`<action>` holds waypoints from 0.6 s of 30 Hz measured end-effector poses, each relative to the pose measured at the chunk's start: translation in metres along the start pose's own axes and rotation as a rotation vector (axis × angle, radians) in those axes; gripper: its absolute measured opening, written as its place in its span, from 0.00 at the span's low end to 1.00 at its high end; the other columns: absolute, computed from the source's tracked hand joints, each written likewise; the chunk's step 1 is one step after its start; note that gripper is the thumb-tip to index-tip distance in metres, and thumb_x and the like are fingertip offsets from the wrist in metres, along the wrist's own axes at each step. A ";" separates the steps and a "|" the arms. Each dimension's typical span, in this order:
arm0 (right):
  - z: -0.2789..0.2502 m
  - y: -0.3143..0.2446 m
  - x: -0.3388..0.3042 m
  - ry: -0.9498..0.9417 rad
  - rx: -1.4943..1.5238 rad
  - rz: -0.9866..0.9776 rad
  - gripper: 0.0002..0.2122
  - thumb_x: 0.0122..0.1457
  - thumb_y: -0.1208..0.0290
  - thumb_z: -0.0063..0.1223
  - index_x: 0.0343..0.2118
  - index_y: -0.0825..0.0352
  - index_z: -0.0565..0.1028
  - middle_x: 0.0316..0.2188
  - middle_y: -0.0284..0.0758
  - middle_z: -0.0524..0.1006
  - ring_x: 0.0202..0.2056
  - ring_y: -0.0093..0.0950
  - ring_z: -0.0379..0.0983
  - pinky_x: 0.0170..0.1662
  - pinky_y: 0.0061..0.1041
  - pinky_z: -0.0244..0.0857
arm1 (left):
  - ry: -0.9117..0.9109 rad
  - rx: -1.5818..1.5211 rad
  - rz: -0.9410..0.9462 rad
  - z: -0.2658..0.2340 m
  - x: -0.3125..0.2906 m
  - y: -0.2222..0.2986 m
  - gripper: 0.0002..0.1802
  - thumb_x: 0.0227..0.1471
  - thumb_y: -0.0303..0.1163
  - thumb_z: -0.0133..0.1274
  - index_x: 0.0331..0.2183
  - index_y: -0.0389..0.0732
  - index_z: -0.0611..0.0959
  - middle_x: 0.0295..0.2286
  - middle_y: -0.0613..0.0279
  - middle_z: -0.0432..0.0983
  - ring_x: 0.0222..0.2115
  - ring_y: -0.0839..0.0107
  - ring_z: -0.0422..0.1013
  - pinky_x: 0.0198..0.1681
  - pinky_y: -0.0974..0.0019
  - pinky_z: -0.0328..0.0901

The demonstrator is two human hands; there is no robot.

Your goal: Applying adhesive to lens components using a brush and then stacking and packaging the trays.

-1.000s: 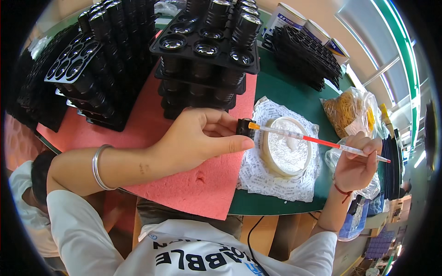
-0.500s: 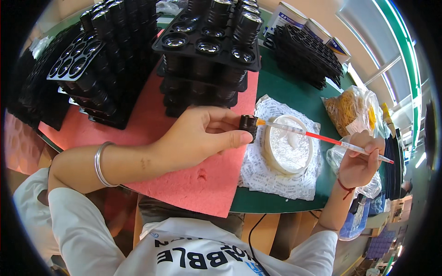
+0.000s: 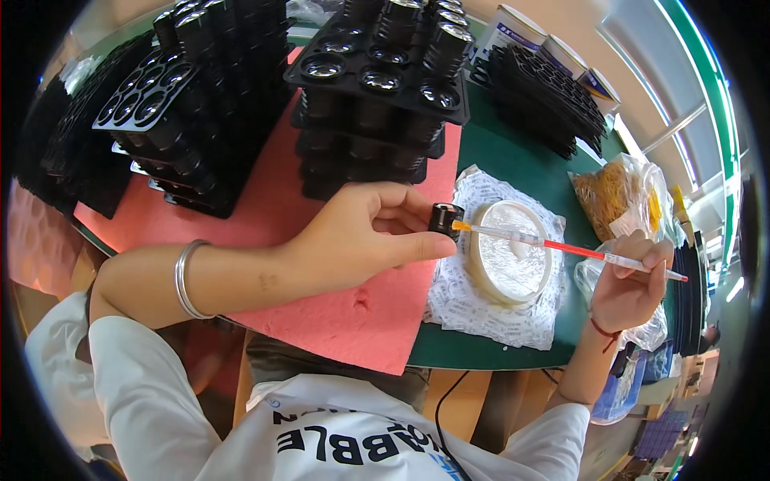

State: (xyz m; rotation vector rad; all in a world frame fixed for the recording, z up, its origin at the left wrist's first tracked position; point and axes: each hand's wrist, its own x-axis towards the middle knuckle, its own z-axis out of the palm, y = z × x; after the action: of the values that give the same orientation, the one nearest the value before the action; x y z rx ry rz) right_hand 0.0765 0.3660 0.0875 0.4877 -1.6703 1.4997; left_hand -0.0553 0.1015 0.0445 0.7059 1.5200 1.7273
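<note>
Between the thumb and fingers of my left hand (image 3: 377, 228) is a small black ribbed cylinder (image 3: 446, 217), tipped on its side over the edge of the red mat. My right hand (image 3: 634, 276) pinches the rear part of a thin paintbrush (image 3: 573, 249) with a clear and red handle. Its orange tip touches or nearly touches the right end of the cylinder. Under the brush sits a round white dish (image 3: 481, 268) with a shiny, clear film-like surface inside. It rests on a crumpled printed white sheet (image 3: 457, 309).
Stacked black trays (image 3: 377, 80) holding glossy lens-like parts stand behind my left hand, with more stacks (image 3: 160, 120) at left. The red foam mat (image 3: 353, 321) lies on a green table (image 3: 473, 349). Empty-looking black trays (image 3: 545, 96), tins (image 3: 513, 30) and a bag of yellow bands (image 3: 613, 196) are right.
The whole view has shifted slightly. The cylinder has turned a little in my left fingers, and the brush tip stays at its end. Both hands keep their grips.
</note>
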 end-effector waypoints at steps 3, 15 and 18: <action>-0.003 0.003 0.001 0.055 0.009 0.032 0.10 0.59 0.66 0.34 0.24 0.63 0.61 0.12 0.32 0.64 0.16 0.19 0.57 0.22 0.18 0.49 | -0.025 -0.018 0.023 -0.001 -0.001 -0.001 0.16 0.43 0.31 0.58 0.35 0.34 0.76 0.29 0.63 0.74 0.30 0.80 0.69 0.31 0.76 0.64; -0.004 0.004 0.006 0.167 -0.025 0.079 0.09 0.58 0.67 0.35 0.24 0.64 0.61 0.12 0.32 0.62 0.17 0.19 0.56 0.22 0.18 0.48 | -0.078 -0.064 0.034 0.001 0.000 -0.001 0.16 0.47 0.28 0.54 0.40 0.32 0.74 0.32 0.61 0.73 0.33 0.79 0.68 0.38 0.74 0.64; -0.006 0.003 0.007 0.162 0.022 0.089 0.08 0.58 0.68 0.35 0.24 0.64 0.61 0.12 0.32 0.62 0.17 0.19 0.56 0.22 0.18 0.48 | -0.080 -0.053 0.038 0.001 0.001 -0.001 0.17 0.47 0.28 0.53 0.40 0.31 0.73 0.32 0.60 0.73 0.34 0.79 0.68 0.39 0.74 0.64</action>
State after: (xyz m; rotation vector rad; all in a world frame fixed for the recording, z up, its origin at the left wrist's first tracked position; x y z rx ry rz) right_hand 0.0720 0.3738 0.0908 0.2980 -1.5686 1.5796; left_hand -0.0545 0.1028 0.0435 0.7719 1.4099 1.7398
